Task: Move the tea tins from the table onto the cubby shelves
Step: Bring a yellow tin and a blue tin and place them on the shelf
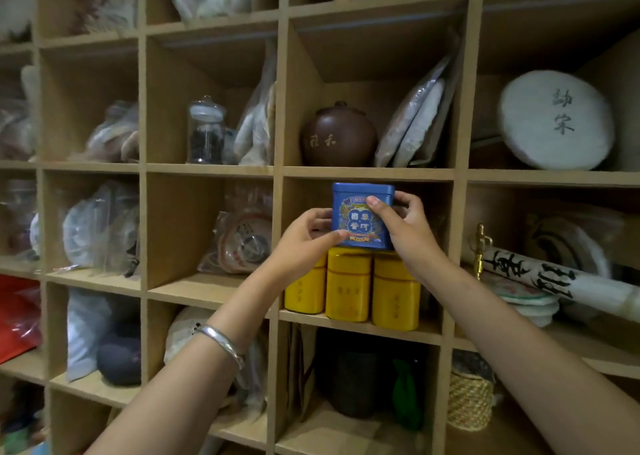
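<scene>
A blue tea tin (pixel 358 219) with a printed label is inside the middle cubby (pixel 360 323), right on top of three yellow tea tins (pixel 348 288) that stand side by side on that shelf. My left hand (pixel 304 235) grips the blue tin's lower left side, thumb across its front. My right hand (pixel 405 222) holds its right side, thumb on the front near the top. Whether the blue tin rests on the yellow tins or hovers just above them, I cannot tell. The table is out of view.
The wooden cubby shelves fill the view. A brown clay jar (pixel 339 136) and bagged tea cakes sit in the cubby above. A rolled scroll (pixel 540 278) lies in the cubby to the right, bagged teaware (pixel 242 243) to the left, and a dark pot (pixel 353 382) below.
</scene>
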### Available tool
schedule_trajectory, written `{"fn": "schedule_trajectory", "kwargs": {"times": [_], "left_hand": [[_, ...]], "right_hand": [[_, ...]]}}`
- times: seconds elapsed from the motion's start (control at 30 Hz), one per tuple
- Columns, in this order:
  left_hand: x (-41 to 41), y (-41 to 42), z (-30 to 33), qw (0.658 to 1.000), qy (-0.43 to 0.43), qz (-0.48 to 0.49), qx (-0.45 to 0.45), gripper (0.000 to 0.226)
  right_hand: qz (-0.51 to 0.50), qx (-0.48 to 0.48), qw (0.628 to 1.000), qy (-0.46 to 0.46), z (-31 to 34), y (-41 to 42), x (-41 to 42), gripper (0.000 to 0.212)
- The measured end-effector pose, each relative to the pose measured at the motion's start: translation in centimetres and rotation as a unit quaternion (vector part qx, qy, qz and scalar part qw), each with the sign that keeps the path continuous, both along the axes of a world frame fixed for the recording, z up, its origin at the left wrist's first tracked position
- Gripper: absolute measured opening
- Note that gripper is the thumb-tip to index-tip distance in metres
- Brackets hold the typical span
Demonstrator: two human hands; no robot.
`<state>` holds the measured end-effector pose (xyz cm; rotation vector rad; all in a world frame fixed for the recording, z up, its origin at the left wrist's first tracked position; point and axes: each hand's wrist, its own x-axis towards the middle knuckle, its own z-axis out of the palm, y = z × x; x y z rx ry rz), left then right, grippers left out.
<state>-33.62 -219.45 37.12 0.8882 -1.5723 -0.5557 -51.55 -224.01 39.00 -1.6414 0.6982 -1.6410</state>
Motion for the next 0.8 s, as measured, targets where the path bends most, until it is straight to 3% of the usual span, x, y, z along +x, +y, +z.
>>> {"fn": "schedule_trajectory", "kwargs": {"times": [0.13,0.27,0.37,0.63,0.8], "left_hand": [[1.4,-2.1,-0.3,1.000,-0.001,-0.019,-0.012,0.044],[2.2,-4.0,-0.7,0.999,-0.001,-0.037,-0.029,0.039],[2.3,-5.2,-1.0,0.999,-0.002,-0.036,-0.035,0.040],[2.2,-7.0,-1.3,0.999,-0.041,0.011,-0.025,0.045],[2.2,-7.3,-1.5,0.996,-0.067,0.052,-0.036,0.038]], "right_hand": [[-0.066,0.013,0.996,0.052,-0.1,-1.1,1.3,0.052],[-0.142,-0.020,0.981,0.127,0.0,-1.6,1.5,0.062],[-0.161,-0.031,0.973,0.163,0.2,-1.5,1.7,0.055],[-0.275,-0.033,0.937,0.214,0.0,-1.4,1.5,0.050],[-0.241,-0.024,0.936,0.253,-0.1,-1.9,1.2,0.046]]}}
